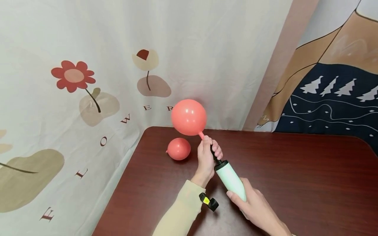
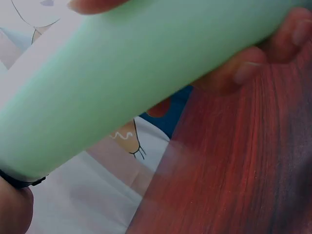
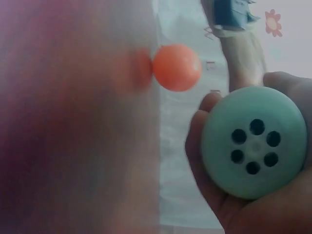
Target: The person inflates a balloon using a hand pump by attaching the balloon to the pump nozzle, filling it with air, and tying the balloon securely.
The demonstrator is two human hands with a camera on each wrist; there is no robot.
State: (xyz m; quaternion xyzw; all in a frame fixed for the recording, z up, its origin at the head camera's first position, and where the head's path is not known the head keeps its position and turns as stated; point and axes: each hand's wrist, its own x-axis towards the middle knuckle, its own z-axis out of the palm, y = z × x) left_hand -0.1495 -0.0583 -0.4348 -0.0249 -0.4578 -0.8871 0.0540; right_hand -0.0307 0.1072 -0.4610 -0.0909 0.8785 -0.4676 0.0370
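Note:
A red balloon (image 1: 189, 117), round and inflated, is up above the back edge of the table in the head view. My left hand (image 1: 205, 160) grips its neck together with the black front part of a hand balloon pump. My right hand (image 1: 257, 206) is wrapped around the pump's mint-green barrel (image 1: 230, 180), which slants down to the right. From the right wrist, the barrel's round end (image 3: 254, 146) shows several dark holes. The green barrel (image 2: 131, 78) fills much of the left wrist view, with right-hand fingers (image 2: 234, 73) around it. The nozzle tip is hidden inside the balloon neck and left hand.
A smaller tied red balloon (image 1: 178, 149) lies on the dark brown wooden table (image 1: 295, 177), left of my left hand. Behind the table hangs a pale curtain (image 1: 224, 65) with flowers and letters. A patterned cloth (image 1: 330, 91) hangs at the right.

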